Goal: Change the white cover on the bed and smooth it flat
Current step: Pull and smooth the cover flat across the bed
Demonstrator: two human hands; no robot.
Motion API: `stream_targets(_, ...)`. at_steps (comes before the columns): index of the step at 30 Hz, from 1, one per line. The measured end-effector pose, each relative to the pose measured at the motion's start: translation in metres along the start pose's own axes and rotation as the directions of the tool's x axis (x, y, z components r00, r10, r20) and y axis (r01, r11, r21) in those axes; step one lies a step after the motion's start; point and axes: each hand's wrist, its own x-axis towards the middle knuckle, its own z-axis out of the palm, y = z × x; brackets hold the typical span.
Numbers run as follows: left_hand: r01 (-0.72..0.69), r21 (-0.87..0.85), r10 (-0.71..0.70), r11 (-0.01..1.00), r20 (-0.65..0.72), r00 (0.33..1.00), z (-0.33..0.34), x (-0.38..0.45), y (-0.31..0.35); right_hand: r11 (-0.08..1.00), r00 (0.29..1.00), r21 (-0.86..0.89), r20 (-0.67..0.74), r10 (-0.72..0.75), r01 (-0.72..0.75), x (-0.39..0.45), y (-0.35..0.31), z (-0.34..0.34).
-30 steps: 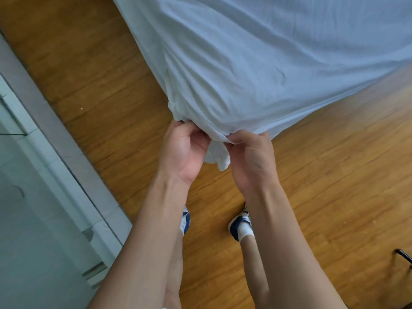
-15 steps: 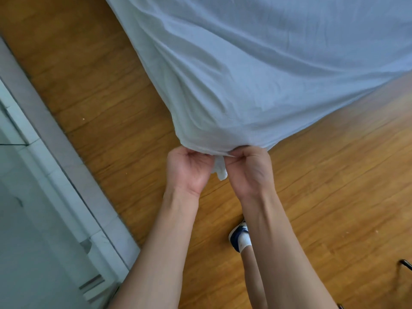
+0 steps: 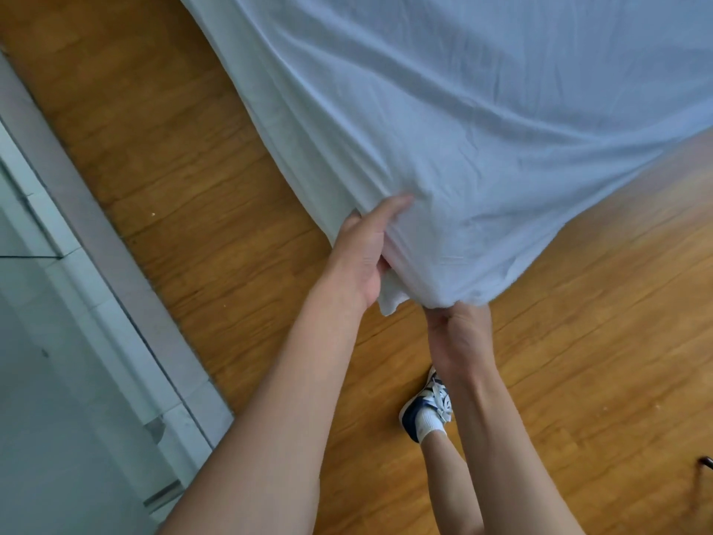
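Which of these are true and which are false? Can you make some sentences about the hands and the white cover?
1. Both hands are on the white cover. True.
2. The right hand rests flat on top of the bed. False: its grip is bunched on the cover's corner from below.
3. The left hand is at the cover's side edge, thumb lying on the cloth. True.
4. The floor is grey carpet. False: it is wooden.
5. A blue and white shoe shows below the hands. True.

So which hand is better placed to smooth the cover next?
Probably the left hand: its thumb already lies on the white cover at the corner. The right hand keeps its grip on the hem below.
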Motion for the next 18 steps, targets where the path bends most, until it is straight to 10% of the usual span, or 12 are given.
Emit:
stream_targets(6, 0.056, -0.273, -0.032, 0.96, 0.09, 0.995, 0.007, -0.007, -0.008, 1.0, 0.962, -0.019, -0.273, 0.014, -0.02, -0.014, -0.014, -0.031)
stream_targets(12, 0.007, 0.141, 0.043, 0.99, -0.349, 0.936, -0.005, 0.009, -0.018, 0.923, 0.859, -0.384, -0.475, -0.192, -0.006, 0.01, -0.034, 0.005)
stream_targets(18, 0.018, -0.112, -0.033, 0.994, -0.134, 0.99, 0.005, 0.002, -0.001, 0.961, 0.922, -0.128, -0.34, 0.188, -0.243, 0.022, -0.048, 0.05)
